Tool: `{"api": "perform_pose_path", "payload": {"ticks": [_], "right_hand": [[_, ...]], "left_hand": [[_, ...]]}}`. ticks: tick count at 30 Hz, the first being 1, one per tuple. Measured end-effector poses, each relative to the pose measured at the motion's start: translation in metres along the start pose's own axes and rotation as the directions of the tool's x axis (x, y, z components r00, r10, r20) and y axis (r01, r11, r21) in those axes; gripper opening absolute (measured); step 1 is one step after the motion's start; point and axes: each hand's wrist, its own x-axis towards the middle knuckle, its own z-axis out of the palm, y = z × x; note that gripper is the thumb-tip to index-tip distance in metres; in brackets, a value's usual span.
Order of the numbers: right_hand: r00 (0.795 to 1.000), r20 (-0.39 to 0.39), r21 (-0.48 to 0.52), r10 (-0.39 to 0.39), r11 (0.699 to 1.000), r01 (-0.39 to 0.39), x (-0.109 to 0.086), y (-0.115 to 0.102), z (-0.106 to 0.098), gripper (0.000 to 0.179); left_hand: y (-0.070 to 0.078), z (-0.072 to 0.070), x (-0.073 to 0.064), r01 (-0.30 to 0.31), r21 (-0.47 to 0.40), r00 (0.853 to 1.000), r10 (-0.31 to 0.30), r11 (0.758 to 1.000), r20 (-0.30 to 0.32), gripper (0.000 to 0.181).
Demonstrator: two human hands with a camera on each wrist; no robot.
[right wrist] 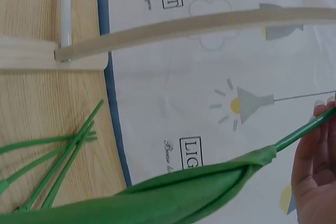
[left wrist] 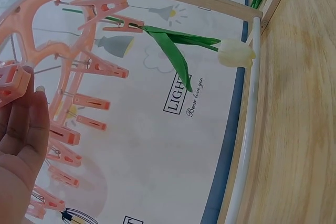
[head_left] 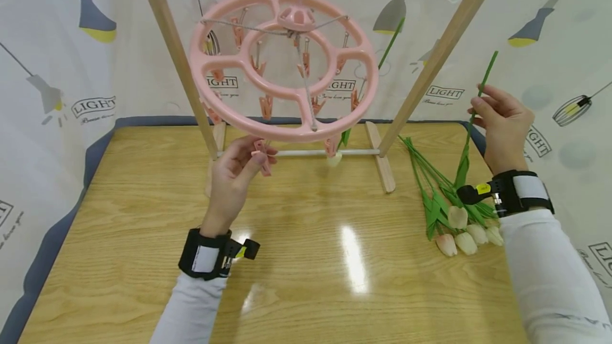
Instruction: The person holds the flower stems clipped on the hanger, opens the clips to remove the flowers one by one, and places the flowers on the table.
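My left hand [head_left: 230, 177] pinches a pink clothespin [head_left: 262, 158] at the near rim of the round pink hanger [head_left: 306, 132]. The left wrist view has this clothespin at the left edge, between thumb and fingers. On the right, my right hand [head_left: 506, 123] pinches the green stem of an artificial tulip [head_left: 489, 70], held with its leaves downward. Those leaves fill the lower part of the right wrist view. A white tulip [left wrist: 234, 53] hangs bloom down from another clothespin [left wrist: 124, 23] on the hanger.
Several pale tulips [head_left: 466, 243] lie on the table's right side, stems pointing back. A wooden stand [head_left: 430, 62] with a white crossbar [head_left: 296, 153] straddles the hanger. More pink clothespins [head_left: 266, 106] dangle around the hanger. Behind is a lamp-patterned cloth [head_left: 158, 94].
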Motion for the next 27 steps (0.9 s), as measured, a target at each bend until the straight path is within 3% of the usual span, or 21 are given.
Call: {"api": "perform_pose_path", "payload": {"ticks": [10, 16, 21, 24, 27], "right_hand": [[0.997, -0.059, -0.109, 0.056, 0.992, -0.062, 0.008, -0.001, -0.017, 0.034], [0.997, -0.044, -0.232, 0.06, 0.97, -0.069, 0.01, 0.0, -0.025, 0.03], [0.995, -0.034, -0.424, 0.098, 0.9, -0.104, 0.009, 0.004, -0.035, 0.03], [0.993, -0.04, -0.525, 0.113, 0.843, -0.117, 0.009, 0.008, -0.04, 0.032], [0.992, -0.036, -0.636, 0.12, 0.763, -0.115, 0.009, 0.011, -0.042, 0.036]], "left_hand": [[0.0, 0.0, 0.0, -0.003, -0.003, 1.0, 0.003, 1.0, -0.009, 0.03], [-0.002, -0.001, -0.001, -0.007, 0.0, 1.0, 0.007, 1.0, -0.01, 0.036], [-0.003, -0.001, -0.001, -0.01, -0.005, 1.0, 0.01, 1.0, -0.009, 0.036], [-0.002, -0.001, -0.001, -0.014, -0.008, 1.0, 0.014, 1.0, -0.006, 0.036], [0.0, 0.0, 0.0, -0.019, -0.009, 1.0, 0.019, 1.0, -0.003, 0.035]]}}
